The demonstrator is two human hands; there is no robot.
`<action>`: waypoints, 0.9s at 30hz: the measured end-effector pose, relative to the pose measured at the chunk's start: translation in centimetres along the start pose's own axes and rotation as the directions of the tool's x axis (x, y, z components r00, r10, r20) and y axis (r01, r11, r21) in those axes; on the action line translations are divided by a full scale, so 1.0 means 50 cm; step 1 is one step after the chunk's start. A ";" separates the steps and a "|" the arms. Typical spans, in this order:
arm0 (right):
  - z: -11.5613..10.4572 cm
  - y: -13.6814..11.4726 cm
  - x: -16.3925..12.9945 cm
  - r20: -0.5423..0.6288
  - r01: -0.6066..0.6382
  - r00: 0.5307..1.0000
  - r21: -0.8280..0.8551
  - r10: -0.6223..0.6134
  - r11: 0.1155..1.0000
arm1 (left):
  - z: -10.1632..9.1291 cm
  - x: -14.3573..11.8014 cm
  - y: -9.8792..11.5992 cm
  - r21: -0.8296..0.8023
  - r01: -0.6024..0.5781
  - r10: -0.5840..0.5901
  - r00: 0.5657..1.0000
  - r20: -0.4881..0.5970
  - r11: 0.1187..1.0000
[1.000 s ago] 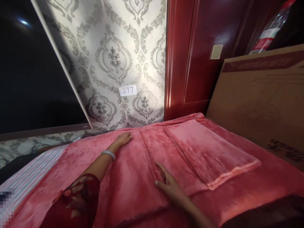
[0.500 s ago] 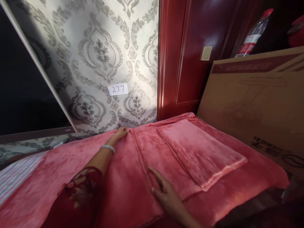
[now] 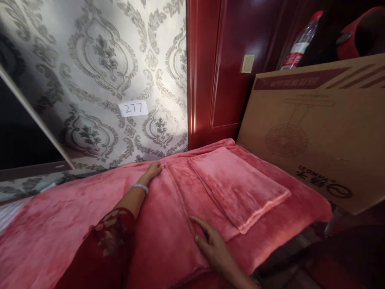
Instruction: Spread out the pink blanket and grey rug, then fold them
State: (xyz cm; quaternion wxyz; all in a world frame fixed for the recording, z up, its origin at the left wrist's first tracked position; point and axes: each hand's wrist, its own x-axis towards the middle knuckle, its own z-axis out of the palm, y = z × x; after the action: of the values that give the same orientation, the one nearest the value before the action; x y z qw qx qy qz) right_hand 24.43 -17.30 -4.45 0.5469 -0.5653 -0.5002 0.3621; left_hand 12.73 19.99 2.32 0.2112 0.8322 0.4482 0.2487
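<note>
A soft pink-red fleece cloth (image 3: 162,237) covers the surface before me, with a folded piece (image 3: 237,184) lying in flat layers on its right part. At the far edge, near the wall, my left hand (image 3: 154,169) is closed, its fingertips pinching the far corner of a fold in the cloth. My right hand (image 3: 215,245) lies lower, beside the near part of that same fold line. Its thumb and fingers are apart, touching or just above the cloth, with nothing between them. A bracelet (image 3: 140,187) circles my left wrist.
A large cardboard box (image 3: 300,120) stands at the right, with a bottle (image 3: 297,46) with a red cap behind its top edge. A patterned wall (image 3: 99,72) with a "277" label (image 3: 134,108), a dark red panel (image 3: 219,80) and a dark screen (image 3: 24,128) border the far side.
The view has turned a little to the right, so wall, box and folded piece sit further left. My left hand stays at the fold's far corner; my right hand has barely moved.
</note>
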 end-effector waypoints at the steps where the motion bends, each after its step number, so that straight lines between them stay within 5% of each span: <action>1: -0.001 -0.006 0.000 0.003 0.000 1.000 0.014 0.000 1.000 | -0.004 0.003 0.001 -0.001 -0.005 0.005 1.000 0.001 1.000; 6: -0.030 -0.040 0.007 -0.069 0.055 0.996 0.051 -0.051 0.997 | -0.023 0.053 0.034 -0.015 -0.066 0.066 0.998 -0.009 0.998; 10: -0.066 -0.020 0.016 -0.177 0.061 0.982 -0.013 -0.062 0.998 | 0.005 0.088 0.065 -0.004 -0.100 0.100 0.995 -0.003 0.995; 18: -0.076 0.043 0.014 -0.219 0.014 0.975 -0.108 -0.038 0.994 | 0.070 0.045 0.050 0.005 -0.054 0.053 0.994 0.100 0.999; 23: -0.092 0.027 0.015 -0.133 -0.003 0.991 -0.129 -0.015 0.992 | 0.003 0.037 0.046 -0.067 0.002 0.008 0.989 0.145 0.998; 27: -0.112 0.006 0.007 -0.092 0.062 0.992 -0.285 -0.091 0.957 | -0.086 -0.005 -0.004 -0.112 0.155 -0.147 0.986 0.075 0.982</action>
State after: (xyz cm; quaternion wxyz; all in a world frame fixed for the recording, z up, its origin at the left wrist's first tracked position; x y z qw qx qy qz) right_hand 29.93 -18.37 -3.89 0.4999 -0.6355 -0.5390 0.2360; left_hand 9.89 20.44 5.55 0.2929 0.7897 0.4875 0.2299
